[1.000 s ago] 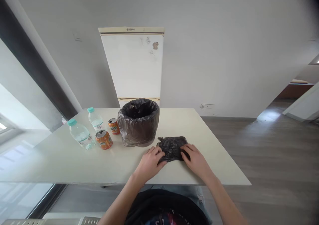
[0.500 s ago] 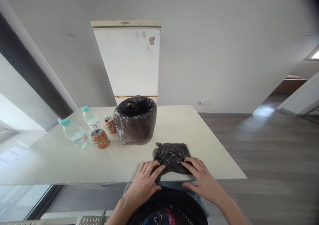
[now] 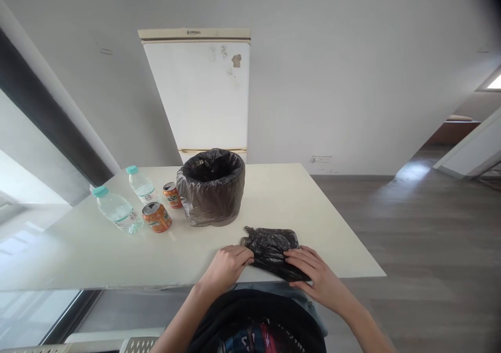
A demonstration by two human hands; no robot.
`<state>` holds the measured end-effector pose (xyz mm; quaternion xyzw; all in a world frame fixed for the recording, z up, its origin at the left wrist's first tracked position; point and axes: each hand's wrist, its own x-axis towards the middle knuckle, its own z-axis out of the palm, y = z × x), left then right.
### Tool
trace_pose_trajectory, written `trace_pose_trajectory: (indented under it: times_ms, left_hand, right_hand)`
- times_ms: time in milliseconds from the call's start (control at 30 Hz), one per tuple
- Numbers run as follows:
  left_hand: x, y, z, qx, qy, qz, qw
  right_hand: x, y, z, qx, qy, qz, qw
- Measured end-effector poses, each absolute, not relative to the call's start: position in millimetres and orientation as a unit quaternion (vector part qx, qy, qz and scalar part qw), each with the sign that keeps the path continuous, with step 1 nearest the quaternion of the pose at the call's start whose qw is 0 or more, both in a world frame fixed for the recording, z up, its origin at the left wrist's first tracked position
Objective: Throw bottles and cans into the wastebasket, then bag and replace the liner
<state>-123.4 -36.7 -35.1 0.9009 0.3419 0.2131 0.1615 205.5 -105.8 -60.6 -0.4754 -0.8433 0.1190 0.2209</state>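
Observation:
A black plastic bag (image 3: 272, 246), folded into a crinkled flat bundle, lies near the table's front edge. My left hand (image 3: 230, 263) is closed on the bag's left side, fingertips and thumb pinched together there. Over the bag's right side rests my right hand (image 3: 317, 275), its fingers stretched out on the plastic and its thumb apart, by the near edge. Behind the bag stands a bin (image 3: 213, 202) lined with another dark plastic bag, which hangs over its rim. Its inside is dark.
Left of the bin are two orange drink cans (image 3: 157, 218) and two clear bottles (image 3: 119, 213) with teal caps. They share the white table (image 3: 188, 262). Beyond it stands a white fridge (image 3: 199, 92) against the grey wall. Wooden floor (image 3: 410, 243) lies to the right.
My left hand's fingers have gone from spread to pinched on the bag. The bag's near edge now reaches lower and looks straighter. My right hand has shifted slightly, its fingers closer together.

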Motion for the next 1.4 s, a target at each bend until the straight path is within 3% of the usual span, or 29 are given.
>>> trace_pose_trajectory:
  times_ms: [233, 433, 633, 733, 867, 1033, 1167, 1400]
  left_hand:
    - [-98.3, -12.8, -23.4, 0.793, 0.474, 0.285, 0.257]
    - [-80.4, 16.3, -29.8, 0.776, 0.520, 0.285, 0.215]
    - [-65.6, 21.2, -26.3, 0.808, 0.513, 0.278, 0.082]
    - [-60.5, 11.0, -24.1, 0.868, 0.417, 0.269, 0.018]
    - [-55.3, 1.7, -31.2, 0.942, 0.285, 0.176, -0.010]
    - [-52.8, 1.3, -40.9, 0.942, 0.311, 0.118, -0.036]
    - [-53.6, 2.1, -42.5, 0.950, 0.286, 0.103, -0.072]
    - [-58.4, 2.5, -50.6, 0.945, 0.297, 0.117, -0.076]
  right_hand:
    - [194.1, -89.1, -54.9, -0.593, -0.691, 0.207, 0.357]
    - [180.4, -60.3, -49.8, -0.650, -0.620, 0.202, 0.391]
    - [172.6, -52.2, -56.1, -0.660, -0.643, 0.123, 0.368]
    - [170.1, -52.1, -56.7, -0.660, -0.651, 0.106, 0.360]
    - [167.8, -52.8, -56.8, -0.650, -0.668, 0.065, 0.356]
    - [161.3, -56.9, -44.6, -0.573, -0.763, -0.073, 0.291]
    - [152.5, -54.7, -33.9, -0.484, -0.852, -0.060, 0.188]
    - [157.1, -38.9, -50.1, -0.490, -0.864, -0.001, 0.119]
